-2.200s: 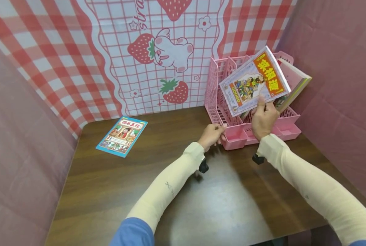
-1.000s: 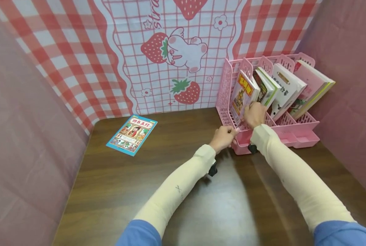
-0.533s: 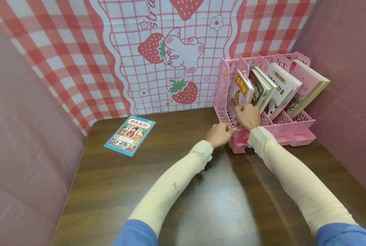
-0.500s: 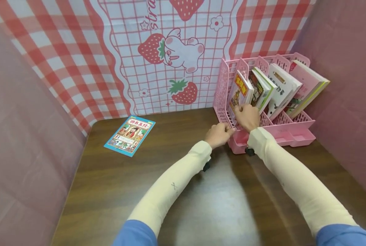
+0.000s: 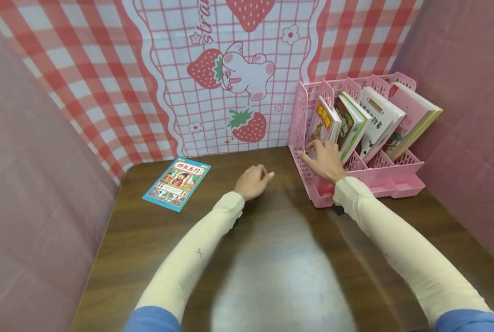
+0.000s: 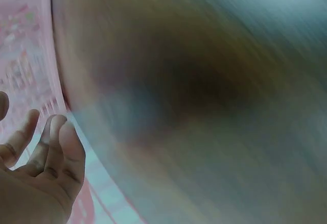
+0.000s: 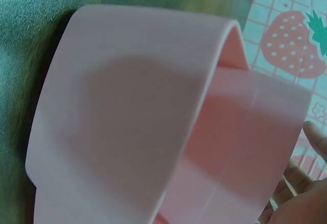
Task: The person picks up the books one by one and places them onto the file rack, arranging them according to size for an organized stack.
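Observation:
My right hand (image 5: 325,160) is at the left front of the pink book rack (image 5: 299,121), fingers loosely bent and holding nothing. Right behind its fingers, a book with a yellow-on-red title (image 5: 322,122) stands leaning in the leftmost slot, its lower part hidden. The right wrist view shows the rack's front tray (image 7: 127,112) close up with fingertips beyond it. My left hand (image 5: 252,181) hovers over the table to the left of the rack, loosely curled around nothing. In the left wrist view its fingers (image 6: 71,142) are bent and bare. Farther left, a blue-bordered booklet (image 5: 176,184) lies flat.
White and green-edged books (image 5: 360,131), white books (image 5: 379,124) and a pink book (image 5: 410,117) lean in the other slots. A strawberry-print cloth (image 5: 238,78) hangs behind the brown table (image 5: 180,244). Pink curtains (image 5: 450,92) flank both sides.
The purple-covered book, earlier held up in my right hand, now stands in the left slot, let go. My left hand has left the rack's corner and moved left.

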`<state>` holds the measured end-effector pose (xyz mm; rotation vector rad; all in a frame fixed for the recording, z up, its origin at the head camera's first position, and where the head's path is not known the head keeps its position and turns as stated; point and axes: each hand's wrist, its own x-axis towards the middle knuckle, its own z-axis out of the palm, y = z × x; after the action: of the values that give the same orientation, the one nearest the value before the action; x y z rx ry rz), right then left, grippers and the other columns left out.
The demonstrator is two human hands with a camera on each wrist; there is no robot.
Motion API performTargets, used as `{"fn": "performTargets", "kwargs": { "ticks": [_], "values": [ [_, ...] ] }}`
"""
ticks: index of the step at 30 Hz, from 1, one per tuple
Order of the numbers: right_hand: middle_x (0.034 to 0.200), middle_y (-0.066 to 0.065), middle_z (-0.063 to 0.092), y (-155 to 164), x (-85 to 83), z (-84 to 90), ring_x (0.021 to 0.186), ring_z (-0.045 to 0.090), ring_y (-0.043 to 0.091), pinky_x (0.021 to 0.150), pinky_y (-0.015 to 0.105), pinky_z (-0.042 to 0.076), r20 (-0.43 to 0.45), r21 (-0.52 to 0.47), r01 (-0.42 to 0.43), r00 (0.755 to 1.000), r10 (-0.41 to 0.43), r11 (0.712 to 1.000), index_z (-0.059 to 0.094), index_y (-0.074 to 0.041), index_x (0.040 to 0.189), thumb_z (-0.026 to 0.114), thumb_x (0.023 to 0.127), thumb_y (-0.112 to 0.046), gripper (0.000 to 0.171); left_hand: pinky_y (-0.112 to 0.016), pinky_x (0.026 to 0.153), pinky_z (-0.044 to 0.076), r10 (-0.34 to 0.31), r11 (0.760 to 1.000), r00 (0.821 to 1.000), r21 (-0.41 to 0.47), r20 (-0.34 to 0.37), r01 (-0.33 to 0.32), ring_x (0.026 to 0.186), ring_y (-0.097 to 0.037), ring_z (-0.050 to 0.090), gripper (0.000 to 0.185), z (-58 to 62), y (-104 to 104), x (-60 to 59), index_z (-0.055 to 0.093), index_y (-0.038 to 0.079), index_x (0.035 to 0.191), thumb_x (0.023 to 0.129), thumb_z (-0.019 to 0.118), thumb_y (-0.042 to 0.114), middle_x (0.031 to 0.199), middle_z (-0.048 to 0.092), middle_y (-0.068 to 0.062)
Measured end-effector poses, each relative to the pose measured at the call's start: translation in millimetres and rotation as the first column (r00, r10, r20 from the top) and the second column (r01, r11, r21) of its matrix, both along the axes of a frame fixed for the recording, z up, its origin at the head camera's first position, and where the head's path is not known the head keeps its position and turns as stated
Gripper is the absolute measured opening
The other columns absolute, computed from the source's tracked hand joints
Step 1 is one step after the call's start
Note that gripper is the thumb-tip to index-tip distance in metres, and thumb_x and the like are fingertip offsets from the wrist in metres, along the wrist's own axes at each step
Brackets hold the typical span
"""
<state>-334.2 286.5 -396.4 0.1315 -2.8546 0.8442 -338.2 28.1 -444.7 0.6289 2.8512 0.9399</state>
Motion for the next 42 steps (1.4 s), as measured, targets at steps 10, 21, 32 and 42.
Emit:
{"fn": "performTargets", "kwargs": {
  "ticks": [10, 21, 32, 42],
  "values": [
    [0.129, 0.023, 0.056, -32, -8.8, -2.9, 0.122, 0.040, 0.043, 0.104, 0.061, 0.028, -0.068, 0.071, -0.124, 0.989, 0.129, 0.990, 0.061, -0.003, 0.126, 0.065, 0.097, -0.051, 0.056, -0.041, 0.087, 0.050, 0.101, 0.994, 0.995, -0.041, 0.022, -0.100, 0.098, -0.025, 0.057, 0.042, 3.3, -95, -4.8, 0.062, 0.005, 0.116, 0.109, 0.048, 0.044, 0.106, 0.060, -0.008],
    [0.146, 0.022, 0.048, -109, -11.4, -9.4, 0.132, 0.034, 0.044, 0.106, 0.062, 0.026, 0.076, 0.229, -0.320, 0.948, 0.311, 0.920, 0.053, -0.012, 0.143, 0.066, 0.093, -0.061, 0.072, -0.045, 0.082, 0.050, 0.187, 0.982, 0.982, -0.035, -0.001, -0.187, 0.094, -0.028, 0.059, 0.036, -6.3, -159, 0.4, 0.064, 0.005, 0.111, 0.108, 0.052, 0.038, 0.098, 0.062, -0.010],
    [0.147, 0.018, 0.046, -172, 14.6, -21.0, 0.136, 0.034, 0.042, 0.106, 0.060, 0.028, 0.066, 0.260, -0.458, 0.887, 0.457, 0.850, 0.050, -0.016, 0.146, 0.066, 0.091, -0.065, 0.075, -0.052, 0.087, 0.049, 0.297, 0.948, 0.954, -0.110, -0.025, -0.298, 0.102, -0.035, 0.057, 0.030, -2.4, -223, 1.7, 0.063, 0.001, 0.109, 0.105, 0.057, 0.031, 0.111, 0.063, -0.020],
    [0.152, 0.019, 0.042, -208, 34.4, -21.9, 0.141, 0.029, 0.039, 0.109, 0.062, 0.024, 0.079, 0.246, -0.567, 0.820, 0.566, 0.786, 0.049, -0.017, 0.148, 0.064, 0.094, -0.065, 0.073, -0.062, 0.091, 0.047, 0.433, 0.877, 0.901, -0.226, -0.010, -0.424, 0.114, -0.046, 0.047, 0.040, -3.4, -276, 17.4, 0.059, -0.004, 0.109, 0.099, 0.065, 0.034, 0.117, 0.051, -0.029]
  ]
}}
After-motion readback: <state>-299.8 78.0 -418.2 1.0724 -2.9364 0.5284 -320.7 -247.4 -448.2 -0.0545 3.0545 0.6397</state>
